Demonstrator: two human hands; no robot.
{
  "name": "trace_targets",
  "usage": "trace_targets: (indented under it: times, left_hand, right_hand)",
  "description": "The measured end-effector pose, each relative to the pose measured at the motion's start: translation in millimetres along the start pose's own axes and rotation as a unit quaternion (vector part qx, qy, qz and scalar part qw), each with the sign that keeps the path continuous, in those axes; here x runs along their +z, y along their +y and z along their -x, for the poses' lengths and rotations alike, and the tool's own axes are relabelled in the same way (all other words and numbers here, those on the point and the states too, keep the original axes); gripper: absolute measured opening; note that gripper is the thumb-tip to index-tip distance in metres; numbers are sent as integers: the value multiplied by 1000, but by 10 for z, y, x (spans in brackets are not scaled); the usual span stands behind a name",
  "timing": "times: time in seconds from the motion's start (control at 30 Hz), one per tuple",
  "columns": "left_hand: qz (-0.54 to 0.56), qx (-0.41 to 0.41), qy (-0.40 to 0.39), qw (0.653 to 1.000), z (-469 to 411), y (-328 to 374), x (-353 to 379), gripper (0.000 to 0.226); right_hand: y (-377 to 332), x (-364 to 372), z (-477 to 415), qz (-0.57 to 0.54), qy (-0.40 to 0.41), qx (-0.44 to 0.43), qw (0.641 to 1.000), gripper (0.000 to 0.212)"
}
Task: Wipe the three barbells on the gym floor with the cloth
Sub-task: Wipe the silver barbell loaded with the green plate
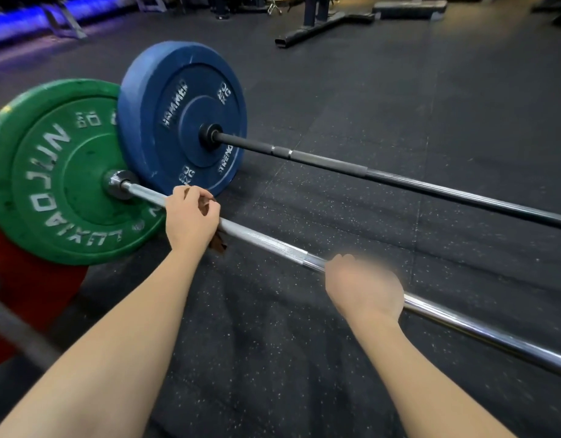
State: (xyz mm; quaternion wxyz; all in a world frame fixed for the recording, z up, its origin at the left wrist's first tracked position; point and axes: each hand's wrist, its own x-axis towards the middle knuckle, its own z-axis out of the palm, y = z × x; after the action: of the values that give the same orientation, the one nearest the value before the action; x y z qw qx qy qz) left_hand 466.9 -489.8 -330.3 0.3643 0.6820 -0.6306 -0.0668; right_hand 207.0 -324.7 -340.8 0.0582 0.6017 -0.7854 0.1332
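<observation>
Your speckled black gym floor [304, 358] carries the barbells lying side by side. A green plate [51, 172] stands upright at the left end of the chrome barbell [273, 245], in front of a red plate [36, 295] at the frame's lower left. Just behind it, a blue plate [178, 99] marked 20 KG caps the black barbell [399, 181], which lies alongside the chrome one and apart from it. Your left hand [190, 216] curls over the chrome shaft near the green plate, gripping a brown cloth [217, 243] against it. Your right hand [364, 286] sits on the same shaft farther right, too blurred to tell whether its fingers close. The cloth shows only as scraps above and below your left hand.
</observation>
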Motion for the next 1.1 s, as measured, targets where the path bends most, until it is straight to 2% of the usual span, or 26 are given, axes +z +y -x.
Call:
trace_targets:
  times: [0.07,0.2,0.27,0.33,0.37,0.43,0.5,0.67,0.87,0.97,1.1]
  left_hand:
    - [-1,11,2,1000,65,8,-3,8]
    - [7,37,30,999,209,7,23,10]
    - [7,37,35,999,224,8,32,11]
    - [-13,44,33,998,208,-2,42,12]
    - [-25,49,30,998,202,-17,48,12]
    - [-41,52,30,997,178,-47,47,11]
    - [-45,58,45,996,130,-21,49,9]
    - [-63,104,37,992,130,257,126,8]
    - [-58,147,68,985,203,198,113,11]
    - [-16,133,25,991,278,467,151,12]
    - [-3,205,16,979,699,728,333,15]
  right_hand:
    - [-12,-41,14,5,-30,-9,999,29]
    - [-15,-115,58,86,-92,-32,991,28]
    - [-15,-188,35,83,-134,5,988,21]
    - [-47,-211,-127,38,-150,43,987,30]
    - [-88,-228,-190,23,-181,41,982,29]
    - [-202,-205,-243,32,-194,-12,980,17]
    - [-279,-219,-248,44,-195,-52,979,16]
    - [-311,-199,-234,70,-177,-61,980,20]
    - [-285,-244,-217,76,-165,-91,979,28]
    - [-282,-229,-212,72,-162,-80,981,26]
    - [-289,-257,-190,68,-153,-83,983,27]
